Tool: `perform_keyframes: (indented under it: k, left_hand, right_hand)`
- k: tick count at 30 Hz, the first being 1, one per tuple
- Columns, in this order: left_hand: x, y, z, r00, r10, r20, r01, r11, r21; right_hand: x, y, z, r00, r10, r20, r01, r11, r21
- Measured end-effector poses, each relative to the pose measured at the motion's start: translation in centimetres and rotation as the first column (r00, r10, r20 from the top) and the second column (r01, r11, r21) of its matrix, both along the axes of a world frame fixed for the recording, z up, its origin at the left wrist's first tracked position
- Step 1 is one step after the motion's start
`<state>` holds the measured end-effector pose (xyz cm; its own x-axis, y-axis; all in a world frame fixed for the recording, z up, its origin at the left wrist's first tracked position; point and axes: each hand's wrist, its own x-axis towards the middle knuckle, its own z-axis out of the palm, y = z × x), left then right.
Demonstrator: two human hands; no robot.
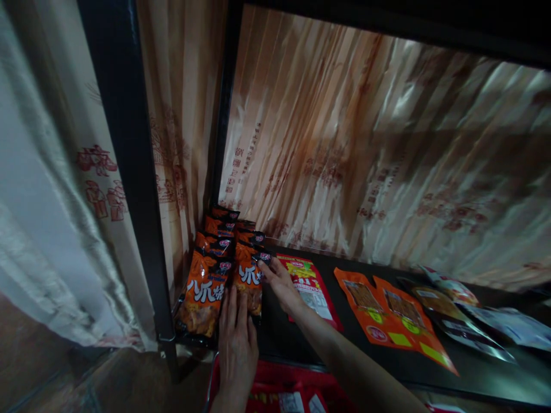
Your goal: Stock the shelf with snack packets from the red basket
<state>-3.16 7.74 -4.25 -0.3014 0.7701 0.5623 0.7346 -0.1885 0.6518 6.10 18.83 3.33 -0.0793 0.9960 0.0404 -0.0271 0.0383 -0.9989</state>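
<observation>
Several orange snack packets [205, 289] with white lettering stand in two overlapping rows at the left end of a dark shelf [473, 373]. My left hand [236, 338] lies flat, fingers stretched out, against the lower front of the front packets. My right hand [279, 281] reaches in from the right, its fingertips touching the top corner of the right row's front packet [248, 278].
A red packet [310, 287] lies flat just right of my right hand. Orange flat packets [391, 318] and dark and silver packets [456, 321] lie further right. A black upright post [129, 172] bounds the shelf on the left. Curtain-like printed fabric hangs behind. A red basket [284, 390] with packets is below.
</observation>
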Motion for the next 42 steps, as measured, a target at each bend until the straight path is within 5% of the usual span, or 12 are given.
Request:
perform_keyframes:
  k: [13,19,24,32,42]
  left_hand:
    - [0.1,-0.2,0.3,0.995,-0.004,-0.102,0.006,1.000,0.026]
    - [0.4,-0.5,0.9,0.991,-0.013,-0.130,0.010,1.000,-0.018]
    - [0.5,-0.5,0.9,0.986,-0.011,-0.167,0.008,1.000,-0.020]
    - [0.5,-0.1,0.2,0.982,-0.012,-0.190,0.006,0.999,-0.034]
    - [0.9,-0.2,0.5,0.995,0.008,-0.101,-0.014,0.998,-0.059]
  right_hand:
    - [0.4,-0.3,0.3,0.978,-0.019,0.210,0.018,1.000,0.006]
    - [1.7,3.5,0.5,0.907,-0.241,0.345,0.128,0.939,0.320]
    - [-0.5,8.7,3.7,0.799,-0.290,0.526,0.001,0.876,0.482]
    - [-7.0,13.3,6.3,0.727,-0.205,0.655,-0.152,0.882,0.445]
    - [-8.4,15.2,6.3,0.588,-0.218,0.779,-0.177,0.905,0.387]
